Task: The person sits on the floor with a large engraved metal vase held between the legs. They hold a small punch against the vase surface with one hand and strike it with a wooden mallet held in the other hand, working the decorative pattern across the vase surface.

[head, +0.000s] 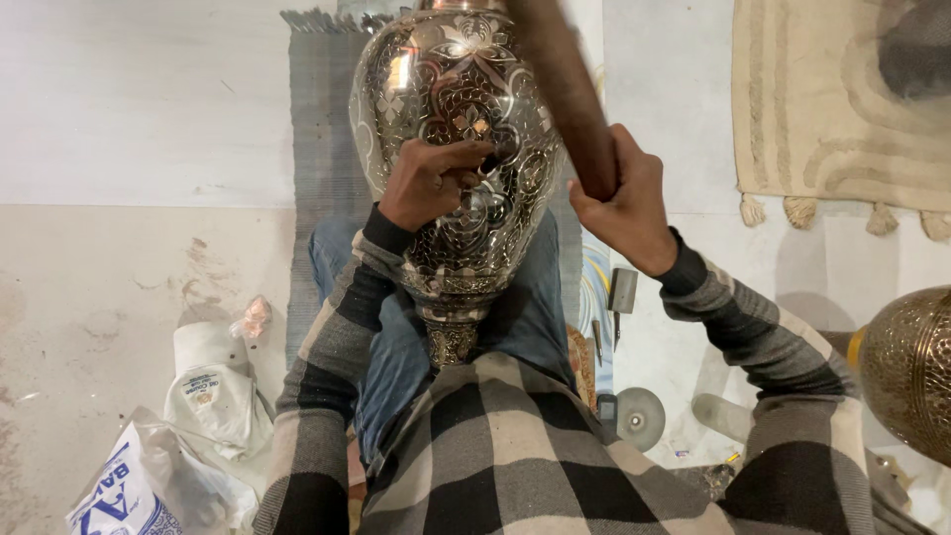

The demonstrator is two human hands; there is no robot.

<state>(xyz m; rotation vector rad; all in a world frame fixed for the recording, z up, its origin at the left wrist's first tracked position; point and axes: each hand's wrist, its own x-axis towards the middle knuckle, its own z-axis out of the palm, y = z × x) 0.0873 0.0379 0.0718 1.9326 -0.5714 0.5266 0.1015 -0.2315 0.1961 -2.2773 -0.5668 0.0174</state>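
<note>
A large engraved silver-coloured metal vase (451, 89) lies across my lap, its narrow foot towards my chest. My left hand (431, 178) rests on its belly and pinches a small dark tool, its tip touching the engraved surface. My right hand (619, 198) is closed around a thick brown wooden handle (565, 89) that rises up and to the left beside the vase. The upper end of the handle runs out of view.
A grey mat (322, 149) lies under the vase on the pale floor. White plastic bags (188, 436) sit at lower left. Small metal tools (622, 292) and a round disc (639, 416) lie to my right. A brass engraved vessel (906, 367) stands at right; a fringed beige rug (842, 99) above.
</note>
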